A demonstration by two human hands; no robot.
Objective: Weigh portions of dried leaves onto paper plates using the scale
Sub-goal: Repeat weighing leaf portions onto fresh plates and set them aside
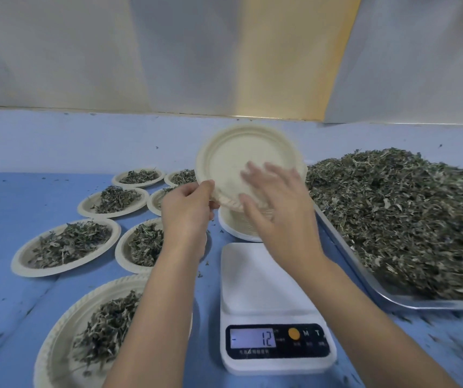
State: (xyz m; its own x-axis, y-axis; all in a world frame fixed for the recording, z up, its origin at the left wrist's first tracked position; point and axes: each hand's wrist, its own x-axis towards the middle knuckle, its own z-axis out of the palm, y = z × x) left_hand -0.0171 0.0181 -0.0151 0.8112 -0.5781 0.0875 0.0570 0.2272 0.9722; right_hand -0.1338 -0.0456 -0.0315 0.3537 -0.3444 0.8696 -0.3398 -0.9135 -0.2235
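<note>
My left hand [186, 211] pinches the lower left rim of an empty paper plate [233, 155], which is tilted up towards me above the table. My right hand [278, 208] lies with straight, spread fingers against the plate's lower right part; it is blurred. Under the hands stands a stack of empty plates [238, 226]. The white scale [266, 284] sits in front of me with a bare platform, and its display [252, 338] reads minus 12. A big heap of dried leaves [398, 214] fills a metal tray [432, 303] on the right.
Several paper plates with leaf portions lie on the blue table to the left, the closest one [95, 326] at the front and another [65, 247] further left. Loose leaf bits are scattered about. A pale wall [224, 51] rises behind the table.
</note>
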